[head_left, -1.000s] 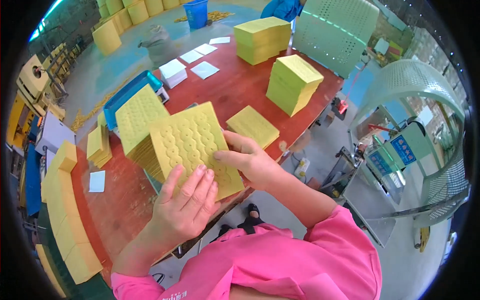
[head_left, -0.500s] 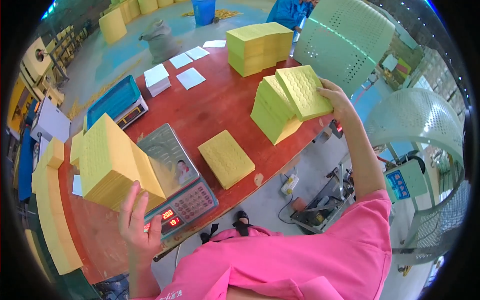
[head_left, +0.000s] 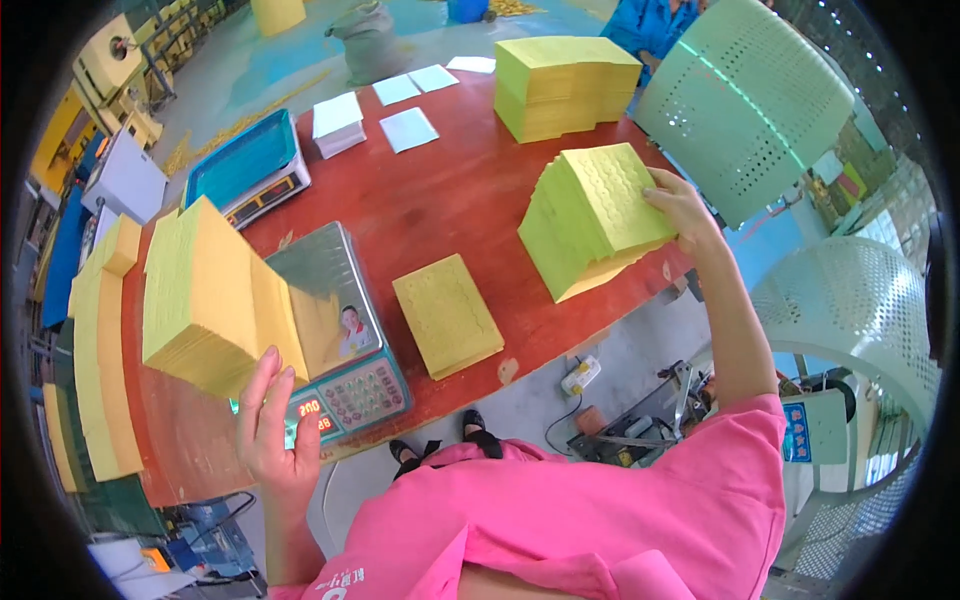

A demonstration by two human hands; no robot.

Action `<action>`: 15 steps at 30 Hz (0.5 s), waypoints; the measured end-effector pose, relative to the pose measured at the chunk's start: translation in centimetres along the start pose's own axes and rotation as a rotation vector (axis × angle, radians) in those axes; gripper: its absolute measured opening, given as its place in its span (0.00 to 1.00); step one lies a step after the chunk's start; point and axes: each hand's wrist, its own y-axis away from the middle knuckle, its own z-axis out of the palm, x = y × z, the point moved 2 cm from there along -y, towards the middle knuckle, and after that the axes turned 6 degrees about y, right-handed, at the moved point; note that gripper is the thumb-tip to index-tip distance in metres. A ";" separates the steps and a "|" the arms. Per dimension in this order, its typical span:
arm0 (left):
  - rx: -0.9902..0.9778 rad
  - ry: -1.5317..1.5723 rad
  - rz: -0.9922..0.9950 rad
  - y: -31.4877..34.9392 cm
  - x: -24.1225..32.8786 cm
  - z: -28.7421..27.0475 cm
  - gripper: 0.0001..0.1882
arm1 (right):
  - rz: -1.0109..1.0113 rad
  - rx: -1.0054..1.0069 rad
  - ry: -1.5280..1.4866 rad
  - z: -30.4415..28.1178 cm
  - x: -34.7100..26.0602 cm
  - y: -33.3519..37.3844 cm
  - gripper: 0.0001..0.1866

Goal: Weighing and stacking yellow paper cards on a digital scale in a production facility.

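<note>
My right hand [head_left: 685,212] holds the edge of a bundle of yellow embossed paper [head_left: 620,190] lying on top of a fanned yellow paper stack [head_left: 562,230] at the table's right. The fingers under the bundle are partly hidden. Beside the front of a digital scale [head_left: 365,398], my left hand [head_left: 275,430] is raised, fingers apart, holding nothing. A tall yellow paper stack [head_left: 190,290] leans over the scale's left side, with more yellow sheets on the metal pan. Between the scale and the right stack lies a low yellow paper pile [head_left: 448,315].
The red table [head_left: 420,215] also carries a larger yellow paper block [head_left: 565,85], white sheets [head_left: 408,130] and a second scale with a blue tray [head_left: 245,160]. Perforated pale-green metal guards [head_left: 745,105] stand to the right. A person in blue [head_left: 650,25] is beyond.
My right hand has brought the tilted bundle down flush onto the right stack. The left hand stays near the scale, whose display reading has changed. The whole view has shifted slightly.
</note>
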 end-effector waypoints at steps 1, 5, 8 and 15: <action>0.014 -0.018 -0.020 0.7 0.0 -0.4 0.20 | -0.024 0.007 0.037 0.7 0.1 -0.2 0.24; 0.084 -0.082 -0.043 2.2 -1.0 -2.5 0.20 | -0.287 0.111 0.497 0.1 1.2 -1.1 0.20; 0.176 -0.100 -0.037 2.3 -1.1 -4.8 0.19 | -0.396 0.272 0.954 -0.8 -0.8 0.4 0.24; 0.354 -0.103 -0.044 3.9 -5.4 -10.2 0.16 | -0.799 0.337 0.490 5.0 -6.4 5.6 0.22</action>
